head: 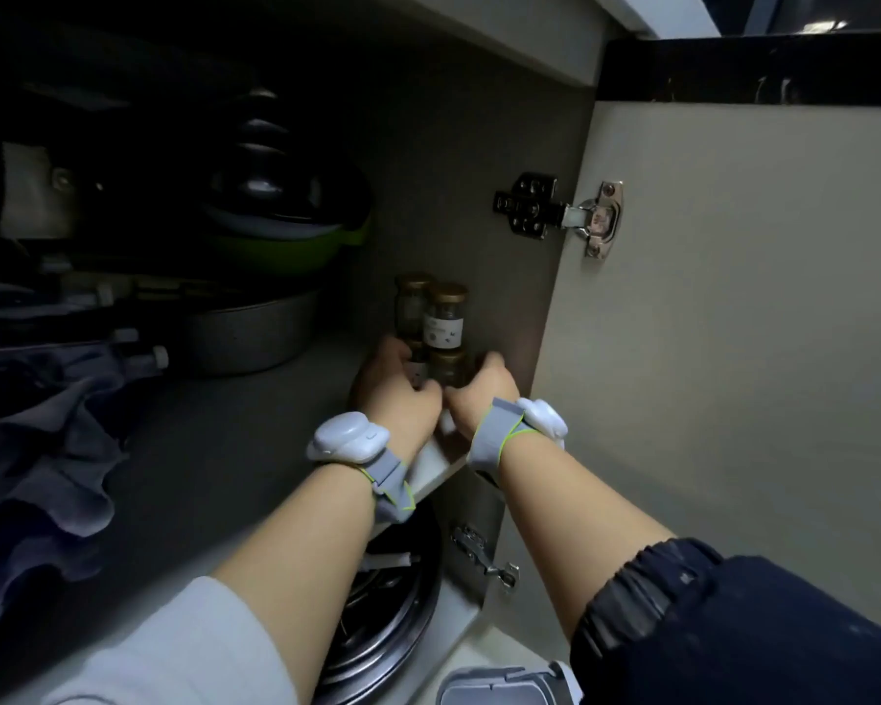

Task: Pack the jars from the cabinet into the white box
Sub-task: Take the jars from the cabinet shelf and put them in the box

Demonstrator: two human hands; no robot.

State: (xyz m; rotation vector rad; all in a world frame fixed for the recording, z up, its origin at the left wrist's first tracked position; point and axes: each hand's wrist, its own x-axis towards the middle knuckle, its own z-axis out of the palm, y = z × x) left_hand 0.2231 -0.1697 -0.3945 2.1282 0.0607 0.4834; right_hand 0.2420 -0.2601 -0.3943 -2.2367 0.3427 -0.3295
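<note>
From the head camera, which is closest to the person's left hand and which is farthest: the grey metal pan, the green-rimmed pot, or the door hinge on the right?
Measured from the left hand:
1. Grey metal pan, just to its left on the shelf.
2. Green-rimmed pot, stacked above the pan, farther back and up.
3. Door hinge, up and to the right on the open door.

The last two are fairly close in this view.

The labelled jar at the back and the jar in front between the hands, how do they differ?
The labelled jar stands free and untouched, its white label and glass body in plain view; the front jar shows little but its cap, its body hidden between the left hand and right hand. The labelled jar sits further back; the front jar is nearer the shelf edge. Both stand upright with gold caps.
</note>
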